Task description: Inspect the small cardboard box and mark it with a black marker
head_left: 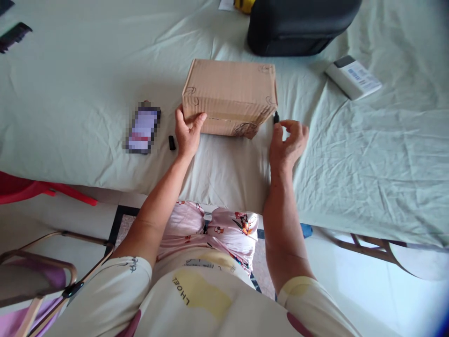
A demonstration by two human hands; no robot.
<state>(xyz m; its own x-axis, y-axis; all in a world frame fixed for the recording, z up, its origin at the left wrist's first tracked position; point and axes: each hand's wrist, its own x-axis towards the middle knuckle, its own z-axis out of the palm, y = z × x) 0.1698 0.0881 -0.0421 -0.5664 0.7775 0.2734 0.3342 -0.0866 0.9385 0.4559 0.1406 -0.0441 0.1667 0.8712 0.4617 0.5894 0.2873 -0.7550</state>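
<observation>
A brown cardboard box (229, 84) sits on the cloth-covered table in front of me, with dark scribbled loops drawn near its corners. My left hand (189, 131) grips the box's near left corner, thumb on the front face and fingers mostly hidden behind the side. Beside the near right corner, my right hand (288, 140) pinches a black marker (276, 117) whose tip points up toward the box's edge. Whether the tip touches the cardboard I cannot tell. A small black marker cap (171, 142) lies just left of my left hand.
A phone (143, 129), blurred out, lies at the left. Behind the box stands a black case (301, 25), with a white and grey small box (353, 78) to its right. A dark object (14, 37) is at the far left. Wrinkled pale green cloth (386, 154) covers the table.
</observation>
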